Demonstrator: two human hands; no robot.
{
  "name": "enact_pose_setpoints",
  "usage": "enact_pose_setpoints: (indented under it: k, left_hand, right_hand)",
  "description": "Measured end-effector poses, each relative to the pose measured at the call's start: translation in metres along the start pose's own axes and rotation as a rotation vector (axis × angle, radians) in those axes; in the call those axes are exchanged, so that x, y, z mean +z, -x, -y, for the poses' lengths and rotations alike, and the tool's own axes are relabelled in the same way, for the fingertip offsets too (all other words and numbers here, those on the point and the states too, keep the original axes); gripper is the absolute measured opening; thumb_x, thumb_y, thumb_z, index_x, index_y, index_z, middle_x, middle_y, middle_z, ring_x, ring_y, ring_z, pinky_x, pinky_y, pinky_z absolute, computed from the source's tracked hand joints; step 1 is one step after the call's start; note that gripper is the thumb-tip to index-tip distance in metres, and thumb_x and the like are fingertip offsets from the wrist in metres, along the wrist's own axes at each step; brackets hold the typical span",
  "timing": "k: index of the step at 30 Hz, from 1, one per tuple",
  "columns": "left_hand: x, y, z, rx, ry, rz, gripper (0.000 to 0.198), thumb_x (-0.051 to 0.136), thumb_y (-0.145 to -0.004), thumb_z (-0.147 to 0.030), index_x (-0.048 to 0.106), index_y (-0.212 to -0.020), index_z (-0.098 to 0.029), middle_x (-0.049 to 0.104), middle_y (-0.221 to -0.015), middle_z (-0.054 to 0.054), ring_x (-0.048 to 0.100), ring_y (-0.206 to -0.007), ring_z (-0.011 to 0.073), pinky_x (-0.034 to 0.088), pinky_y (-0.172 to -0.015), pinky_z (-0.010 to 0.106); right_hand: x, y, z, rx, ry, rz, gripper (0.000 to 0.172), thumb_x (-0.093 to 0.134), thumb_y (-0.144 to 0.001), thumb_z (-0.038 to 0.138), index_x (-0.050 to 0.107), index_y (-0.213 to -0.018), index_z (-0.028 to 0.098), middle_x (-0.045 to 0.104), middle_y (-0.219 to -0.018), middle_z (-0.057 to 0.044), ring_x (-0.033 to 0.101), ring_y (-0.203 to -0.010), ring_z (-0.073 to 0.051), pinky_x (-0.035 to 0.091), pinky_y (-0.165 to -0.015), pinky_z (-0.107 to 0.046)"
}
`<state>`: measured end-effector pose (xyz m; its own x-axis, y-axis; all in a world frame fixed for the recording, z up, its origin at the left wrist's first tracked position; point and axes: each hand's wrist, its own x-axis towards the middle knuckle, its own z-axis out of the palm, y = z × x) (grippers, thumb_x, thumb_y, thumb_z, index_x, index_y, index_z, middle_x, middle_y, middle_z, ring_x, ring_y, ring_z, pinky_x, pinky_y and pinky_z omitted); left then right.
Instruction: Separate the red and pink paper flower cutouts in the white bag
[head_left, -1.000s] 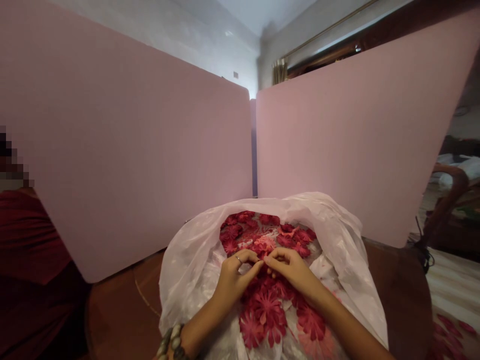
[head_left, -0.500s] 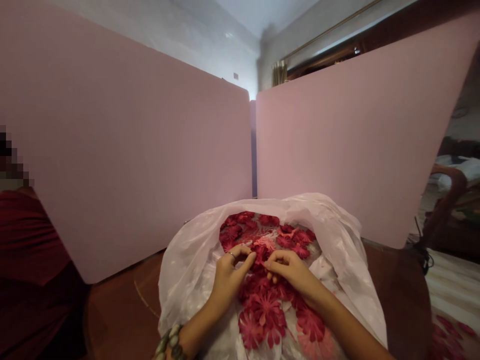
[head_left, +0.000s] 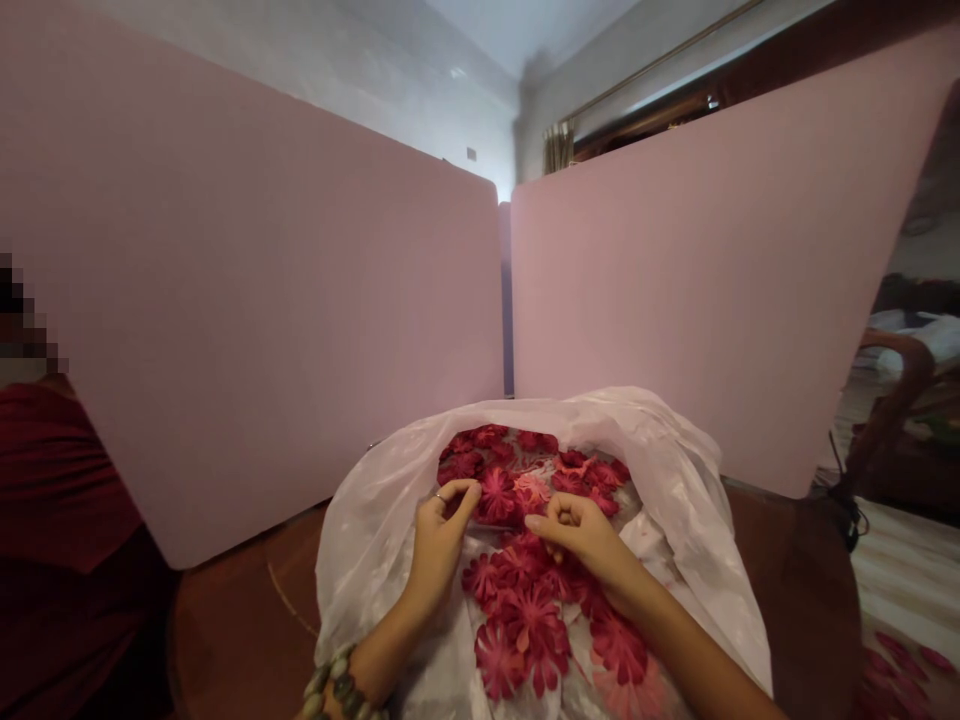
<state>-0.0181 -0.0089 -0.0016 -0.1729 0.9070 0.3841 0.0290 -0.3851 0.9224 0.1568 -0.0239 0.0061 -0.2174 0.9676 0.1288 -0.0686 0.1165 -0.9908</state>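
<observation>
Between my two hands a red artificial flower (head_left: 497, 494) faces up, its petals spread. My left hand (head_left: 444, 522), with a ring on one finger and a beaded bracelet at the wrist, pinches the flower's left edge between thumb and forefinger. My right hand (head_left: 579, 532) is closed with its fingers curled, thumb and forefinger at red petals (head_left: 531, 503) on the other side. Below them a heap of red flowers (head_left: 534, 618) lies in a big white plastic bag (head_left: 375, 560). A paler pink flower (head_left: 532, 486) sits just behind.
More red flowers (head_left: 581, 478) lie deeper in the bag's mouth. The bag rests on a brown wooden table (head_left: 240, 610). Two pink panels (head_left: 262, 290) stand behind it. A person in a red top (head_left: 56, 470) is at the left; red petals (head_left: 896, 675) show at the lower right.
My left hand has moved left, away from my right hand, which has barely shifted. The red flower between them now shows its open face.
</observation>
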Motion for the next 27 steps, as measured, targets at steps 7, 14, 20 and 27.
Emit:
enact_pose_setpoints:
  k: [7, 14, 20, 27]
  left_hand:
    - [0.004, 0.007, -0.004, 0.165, -0.143, 0.179, 0.017, 0.059, -0.079, -0.031, 0.063, -0.073, -0.016, 0.063, -0.072, 0.003, 0.058, -0.069, 0.0170, 0.046, -0.066, 0.027]
    - [0.005, 0.013, -0.003, 0.557, -0.282, 0.290, 0.007, 0.061, -0.081, -0.019, 0.064, -0.075, -0.018, 0.067, -0.078, 0.004, 0.064, -0.078, 0.0172, 0.048, -0.074, 0.027]
    - [0.003, 0.013, -0.003, 0.639, -0.338, 0.255, 0.009, 0.060, -0.081, -0.016, 0.061, -0.072, -0.018, 0.066, -0.077, 0.004, 0.064, -0.076, 0.0162, 0.049, -0.070, 0.026]
    - [0.002, 0.011, -0.002, 0.612, -0.333, 0.257, 0.008, 0.061, -0.080, -0.018, 0.061, -0.072, -0.018, 0.066, -0.076, 0.004, 0.064, -0.076, 0.0178, 0.050, -0.071, 0.028]
  right_hand:
    - [-0.002, 0.000, 0.004, -0.075, -0.027, -0.092, 0.044, 0.076, -0.057, 0.053, 0.049, -0.061, 0.019, 0.039, -0.044, 0.010, 0.031, -0.040, -0.005, 0.021, -0.043, -0.021]
    - [0.001, 0.001, -0.001, -0.003, 0.037, 0.072, 0.047, 0.064, -0.067, 0.061, 0.058, -0.057, 0.015, 0.055, -0.048, 0.002, 0.048, -0.042, -0.009, 0.036, -0.047, -0.023]
    - [0.005, 0.002, -0.002, -0.006, -0.003, 0.081, 0.046, 0.063, -0.070, 0.059, 0.062, -0.062, 0.014, 0.058, -0.049, 0.001, 0.050, -0.043, -0.009, 0.037, -0.047, -0.022]
    - [0.004, 0.001, -0.003, -0.009, 0.009, 0.104, 0.045, 0.064, -0.070, 0.059, 0.061, -0.060, 0.015, 0.058, -0.049, 0.001, 0.051, -0.043, -0.009, 0.038, -0.047, -0.022]
